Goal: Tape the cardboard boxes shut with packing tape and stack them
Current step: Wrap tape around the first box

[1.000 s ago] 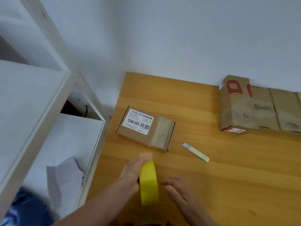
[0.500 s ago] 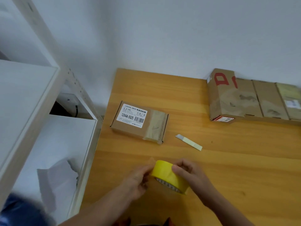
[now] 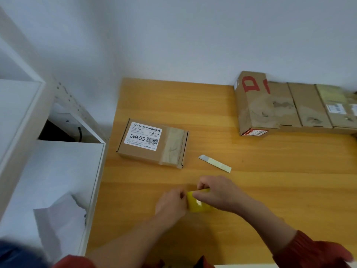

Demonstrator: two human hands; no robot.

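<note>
Yellow tape roll (image 3: 197, 204) low over near part of wooden table (image 3: 270, 180), gripped from both sides. Left hand (image 3: 171, 203) curled on roll's left edge; right hand (image 3: 218, 192) fingers pinch its top. Small labelled box (image 3: 152, 143) flat on table beyond hands, taped at right end. Loose tape strip (image 3: 214, 163) right of it. Row of larger boxes (image 3: 280, 105) against wall, far right. White shelf (image 3: 48, 171) at left.
</note>
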